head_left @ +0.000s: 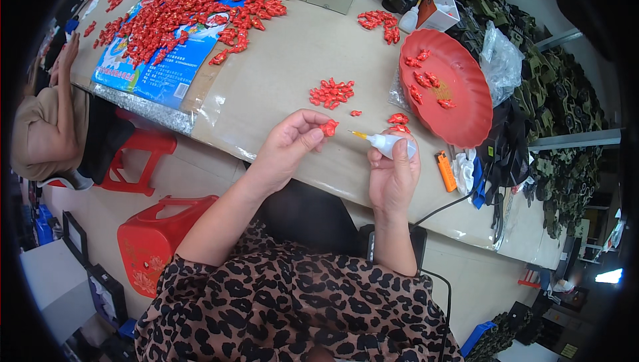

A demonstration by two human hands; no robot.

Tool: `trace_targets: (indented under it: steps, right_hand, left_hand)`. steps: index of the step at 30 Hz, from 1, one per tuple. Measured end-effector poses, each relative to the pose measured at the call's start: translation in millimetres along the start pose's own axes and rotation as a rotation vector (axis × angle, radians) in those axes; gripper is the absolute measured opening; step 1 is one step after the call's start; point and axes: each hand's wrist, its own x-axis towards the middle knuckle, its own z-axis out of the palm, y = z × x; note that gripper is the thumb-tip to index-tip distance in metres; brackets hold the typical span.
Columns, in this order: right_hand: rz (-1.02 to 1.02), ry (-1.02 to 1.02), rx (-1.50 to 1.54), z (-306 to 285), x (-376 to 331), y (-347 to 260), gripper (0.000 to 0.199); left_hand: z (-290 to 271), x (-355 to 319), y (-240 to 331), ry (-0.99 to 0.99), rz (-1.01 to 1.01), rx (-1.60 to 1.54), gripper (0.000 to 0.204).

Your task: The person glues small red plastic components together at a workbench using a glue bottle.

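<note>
Head view, looking down past a leopard-print top (286, 309) to a desk (266, 75): the work looks partway, with one small red piece (329, 128) held up and many more lying loose; which groups are finished cannot be told. Closest, the right hand (394, 179) is wrapped round a white squeeze bottle (394, 145), thumb along its side, the yellow nozzle (360, 135) pointing left. Facing it, the left hand (285, 147) is nearly closed, pinching the red piece between thumb and fingertips, near the nozzle but apart from it. Just beyond, a lone tiny red piece (356, 113) and a loose cluster (331, 93) lie on the desk. To the right, a scalloped red dish (469, 119) holds a few pieces. Farther off at left, a large heap (176, 19) covers much of a blue printed sheet (150, 85), apparently what is left.
</note>
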Motion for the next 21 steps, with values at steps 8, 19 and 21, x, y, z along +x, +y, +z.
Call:
trace_targets:
  steps: [8, 19, 21]
  right_hand:
    - [0.002, -0.052, -0.063, 4.0, 1.3, -2.5, 0.018]
    - [-0.12, -0.124, -0.287, 2.6, -2.8, 1.7, 0.02]
    - [-0.121, -0.121, -0.303, 1.8, -2.7, 1.0, 0.02]
  left_hand:
    - [-8.3, 10.0, 0.5, -0.231, -0.19, -0.217, 0.027]
    - [-9.5, 10.2, 0.9, -0.213, -0.221, -0.177, 0.028]
    - [-9.7, 10.2, 0.8, -0.214, -0.231, -0.174, 0.027]
